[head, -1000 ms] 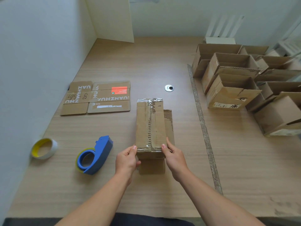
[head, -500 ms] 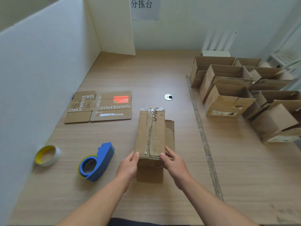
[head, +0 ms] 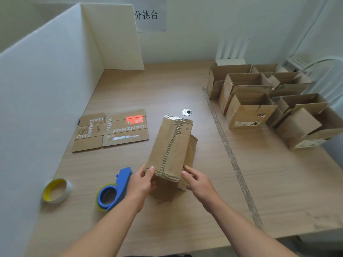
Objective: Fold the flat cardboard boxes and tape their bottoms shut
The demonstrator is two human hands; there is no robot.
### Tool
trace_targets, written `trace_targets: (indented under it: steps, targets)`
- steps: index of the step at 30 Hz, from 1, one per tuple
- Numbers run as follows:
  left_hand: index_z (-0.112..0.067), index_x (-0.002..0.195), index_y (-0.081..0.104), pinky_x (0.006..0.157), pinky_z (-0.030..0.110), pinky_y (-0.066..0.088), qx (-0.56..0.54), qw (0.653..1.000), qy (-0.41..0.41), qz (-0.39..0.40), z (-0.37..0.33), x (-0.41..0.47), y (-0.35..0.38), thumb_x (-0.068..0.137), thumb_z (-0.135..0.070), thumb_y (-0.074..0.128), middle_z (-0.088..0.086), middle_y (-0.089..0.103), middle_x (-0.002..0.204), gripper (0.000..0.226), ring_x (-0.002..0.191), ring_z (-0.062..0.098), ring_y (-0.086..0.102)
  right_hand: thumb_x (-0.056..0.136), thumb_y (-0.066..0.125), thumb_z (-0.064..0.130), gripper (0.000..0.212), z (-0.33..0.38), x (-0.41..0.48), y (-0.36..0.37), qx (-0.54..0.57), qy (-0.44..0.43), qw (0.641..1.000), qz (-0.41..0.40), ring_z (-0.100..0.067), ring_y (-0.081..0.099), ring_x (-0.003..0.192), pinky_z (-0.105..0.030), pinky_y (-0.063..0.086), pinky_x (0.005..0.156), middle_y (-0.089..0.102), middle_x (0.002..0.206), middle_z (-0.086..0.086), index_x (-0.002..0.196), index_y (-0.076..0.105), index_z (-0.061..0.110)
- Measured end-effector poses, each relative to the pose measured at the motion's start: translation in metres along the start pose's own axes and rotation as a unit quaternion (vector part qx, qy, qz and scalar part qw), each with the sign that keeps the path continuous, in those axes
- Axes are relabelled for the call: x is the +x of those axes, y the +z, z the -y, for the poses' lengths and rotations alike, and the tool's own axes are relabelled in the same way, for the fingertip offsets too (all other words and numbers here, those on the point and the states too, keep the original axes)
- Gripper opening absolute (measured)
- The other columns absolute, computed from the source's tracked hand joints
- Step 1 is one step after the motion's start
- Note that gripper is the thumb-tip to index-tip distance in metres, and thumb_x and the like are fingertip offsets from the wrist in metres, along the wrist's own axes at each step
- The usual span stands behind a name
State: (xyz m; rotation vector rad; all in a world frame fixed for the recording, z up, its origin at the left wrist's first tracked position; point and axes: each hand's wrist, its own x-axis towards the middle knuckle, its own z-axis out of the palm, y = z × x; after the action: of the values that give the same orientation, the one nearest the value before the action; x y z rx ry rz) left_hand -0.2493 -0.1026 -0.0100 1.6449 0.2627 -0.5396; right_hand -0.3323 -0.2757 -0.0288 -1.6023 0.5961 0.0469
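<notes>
A folded brown cardboard box (head: 170,145) with a taped seam on its upturned face is in the middle of the table, tilted to the right. My left hand (head: 143,182) grips its near left corner, fingers curled over the edge. My right hand (head: 197,180) holds the near right side, fingers against the box. A blue tape dispenser (head: 115,190) lies just left of my left hand. A yellow-cored tape roll (head: 56,191) lies further left. Flat printed cardboard boxes (head: 111,129) lie at the left, near the white partition.
Several folded open boxes (head: 248,106) crowd the table's right side beyond a strip of tape (head: 228,151) stuck to the tabletop. A round metal grommet (head: 186,112) sits behind the held box. A white partition (head: 46,89) walls the left side. The table's near edge runs below my forearms.
The box has tilted and turned to the right in my hands, its near end raised. The camera view has lifted, showing more of the back wall.
</notes>
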Motion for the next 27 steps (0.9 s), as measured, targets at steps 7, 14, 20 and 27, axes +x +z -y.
trace_targets:
  steps: [7, 14, 20, 27]
  targets:
    - [-0.04, 0.13, 0.061, 0.098, 0.042, 0.053, 0.157, 0.982, 0.086, 0.051, -0.003, 0.006, -0.036, 0.084, -0.049, 0.063, -0.01, 0.071, 0.115, 0.047, 0.109, 0.013, 0.066, 0.083, 0.066, 0.062, 0.095, 0.062, 0.016, -0.034, -0.207, -0.111, 0.948, -0.215, -0.022, 0.014, 0.149, -0.039, 0.016, 0.121, 0.019, 0.161, -0.004, 0.157, 0.021, 0.024]
    - [-0.031, 0.127, 0.066, 0.093, 0.041, 0.056, 0.147, 0.969, 0.104, 0.168, -0.017, -0.006, -0.037, 0.098, -0.022, 0.059, -0.005, 0.074, 0.109, 0.032, 0.108, 0.017, 0.067, 0.063, 0.065, 0.084, 0.119, 0.099, 0.038, -0.043, -0.413, -0.04, 0.896, -0.161, -0.024, 0.022, 0.145, -0.051, 0.026, 0.114, 0.029, 0.155, -0.002, 0.157, 0.014, 0.032]
    - [-0.027, 0.118, 0.069, 0.087, 0.031, 0.058, 0.108, 0.97, 0.095, 0.197, -0.026, -0.001, -0.055, 0.096, -0.015, 0.062, 0.002, 0.074, 0.108, 0.026, 0.101, 0.018, 0.069, 0.069, 0.081, 0.06, 0.085, 0.095, 0.037, -0.069, -0.336, -0.121, 0.922, -0.149, -0.023, 0.048, 0.118, -0.038, 0.042, 0.101, 0.053, 0.127, -0.003, 0.14, 0.05, 0.027]
    - [-0.03, 0.12, 0.066, 0.087, 0.03, 0.057, 0.134, 0.962, 0.132, 0.2, -0.055, 0.004, -0.065, 0.098, -0.01, 0.057, 0.004, 0.074, 0.11, 0.031, 0.106, 0.022, 0.069, 0.083, 0.079, 0.036, 0.033, 0.092, 0.026, -0.088, -0.151, -0.141, 0.969, -0.139, -0.02, 0.06, 0.086, -0.037, 0.056, 0.072, 0.06, 0.102, 0.002, 0.11, 0.064, 0.046]
